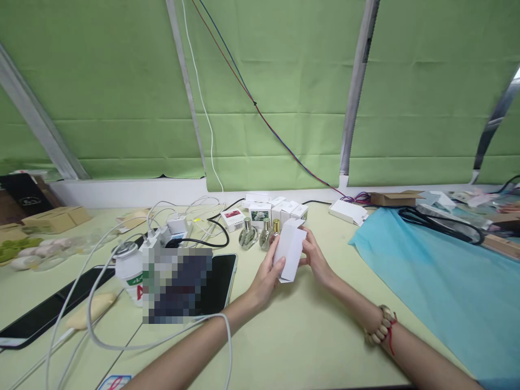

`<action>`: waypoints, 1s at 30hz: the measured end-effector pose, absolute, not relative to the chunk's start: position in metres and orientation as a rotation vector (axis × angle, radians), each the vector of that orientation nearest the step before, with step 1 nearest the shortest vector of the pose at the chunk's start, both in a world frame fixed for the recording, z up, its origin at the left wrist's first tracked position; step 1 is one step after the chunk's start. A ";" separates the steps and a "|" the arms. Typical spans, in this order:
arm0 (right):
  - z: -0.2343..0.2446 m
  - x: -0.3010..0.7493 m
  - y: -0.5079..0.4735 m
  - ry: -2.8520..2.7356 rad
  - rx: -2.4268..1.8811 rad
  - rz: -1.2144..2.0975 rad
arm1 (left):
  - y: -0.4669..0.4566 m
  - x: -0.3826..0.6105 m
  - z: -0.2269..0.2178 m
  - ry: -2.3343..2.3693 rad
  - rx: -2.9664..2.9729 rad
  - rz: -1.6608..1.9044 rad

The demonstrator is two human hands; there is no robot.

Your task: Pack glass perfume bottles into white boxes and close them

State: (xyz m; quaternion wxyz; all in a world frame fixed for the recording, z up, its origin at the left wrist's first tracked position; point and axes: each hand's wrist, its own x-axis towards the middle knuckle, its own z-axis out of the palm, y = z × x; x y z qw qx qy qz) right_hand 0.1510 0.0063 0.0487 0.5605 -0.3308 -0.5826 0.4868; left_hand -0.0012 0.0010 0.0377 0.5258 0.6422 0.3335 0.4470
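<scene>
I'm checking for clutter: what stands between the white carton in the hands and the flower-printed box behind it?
Small glass bottles with metal caps stand between carton and box, as the head view shows.

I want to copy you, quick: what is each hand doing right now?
Left hand: closed on the small white cardboard box, at its left edge.
Right hand: closed on the same box, at its right side.

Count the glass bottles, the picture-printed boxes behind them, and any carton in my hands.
Glass bottles: 3
Picture-printed boxes: 2
White carton, held between left hand and right hand: 1
Total: 6
</scene>
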 end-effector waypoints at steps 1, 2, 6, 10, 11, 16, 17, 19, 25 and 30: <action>0.048 0.151 0.007 -1.368 -0.781 1.150 | 0.001 -0.001 0.038 0.797 1.534 1.060; 0.048 0.152 0.007 -1.366 -0.783 1.151 | 0.001 -0.001 0.038 0.795 1.537 1.060; 0.048 0.152 0.006 -1.385 -0.785 1.138 | 0.000 -0.001 0.038 0.773 1.576 1.067; 0.050 0.151 0.006 -1.383 -0.790 1.126 | 0.000 -0.001 0.037 0.729 1.580 1.066; 0.051 0.151 0.006 -1.381 -0.792 1.124 | 0.001 -0.001 0.036 0.722 1.579 1.066; 0.052 0.151 0.005 -1.395 -0.805 1.103 | 0.003 -0.001 0.035 0.738 1.591 1.075; 0.052 0.152 0.004 -1.398 -0.806 1.099 | 0.003 -0.002 0.035 0.731 1.597 1.078; 0.052 0.152 0.004 -1.401 -0.803 1.095 | 0.003 -0.002 0.036 0.721 1.604 1.082; 0.052 0.152 0.005 -1.387 -0.801 1.112 | -0.001 -0.001 0.038 0.734 1.601 1.068; 0.053 0.152 0.005 -1.379 -0.800 1.117 | 0.000 -0.002 0.036 0.763 1.564 1.058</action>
